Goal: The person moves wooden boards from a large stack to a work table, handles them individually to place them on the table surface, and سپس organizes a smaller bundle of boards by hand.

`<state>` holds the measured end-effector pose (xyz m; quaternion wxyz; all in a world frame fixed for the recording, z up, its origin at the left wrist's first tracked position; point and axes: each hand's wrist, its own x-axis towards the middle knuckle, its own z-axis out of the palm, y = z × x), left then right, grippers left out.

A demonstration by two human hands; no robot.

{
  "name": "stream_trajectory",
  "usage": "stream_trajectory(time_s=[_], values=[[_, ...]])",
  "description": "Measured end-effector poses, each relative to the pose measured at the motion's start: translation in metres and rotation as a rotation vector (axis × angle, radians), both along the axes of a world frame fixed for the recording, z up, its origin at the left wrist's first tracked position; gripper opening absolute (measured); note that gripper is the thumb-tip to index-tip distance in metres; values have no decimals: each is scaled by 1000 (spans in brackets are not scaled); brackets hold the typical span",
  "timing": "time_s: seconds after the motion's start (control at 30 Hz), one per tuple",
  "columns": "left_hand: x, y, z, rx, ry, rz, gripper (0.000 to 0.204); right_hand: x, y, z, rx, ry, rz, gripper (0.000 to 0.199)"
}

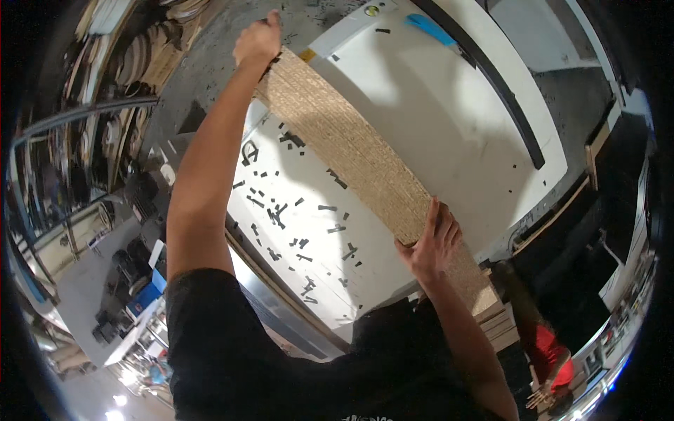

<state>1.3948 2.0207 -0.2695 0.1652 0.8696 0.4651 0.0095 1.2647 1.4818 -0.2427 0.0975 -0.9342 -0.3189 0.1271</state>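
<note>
A long stack of thin particleboard strips (344, 133), their rough tan edges showing as fine lines, stretches diagonally over a white table (449, 133) from the far left to the near right. At its far end my left hand (258, 43) is closed, thumb raised, its fingers partly hidden. My right hand (432, 245) grips the stack toward its near end, thumb on one side and fingers on the other. Many small black scraps (277, 216) are scattered on the white surface left of the stack.
A curved black strip (502, 88) and a blue object (430, 29) lie on the table's far right. Layered wood pieces (500, 326) are at the stack's near end. Racks of boards (133, 63) stand at left. A person in red (551, 351) is at the lower right.
</note>
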Motion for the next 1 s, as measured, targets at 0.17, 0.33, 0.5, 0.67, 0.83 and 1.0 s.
stream_trajectory(time_s=[0.17,0.33,0.5,0.67,0.83,1.0], values=[[-18,86,5,-51,86,-232,106,-8,10,-10,3,29,-1,137],[-33,26,42,48,-168,5,99,-4,6,-2,-11,-34,-15,130],[-20,51,19,-42,-31,-11,99,-3,2,-11,20,-10,-34,135],[-10,102,51,203,-306,-93,118,-5,4,-4,-19,-9,0,130],[-10,7,7,67,-44,-59,104,-5,1,-15,-13,-19,-12,131],[-15,56,63,111,-220,72,95,-2,-2,-8,-5,-17,-36,132]])
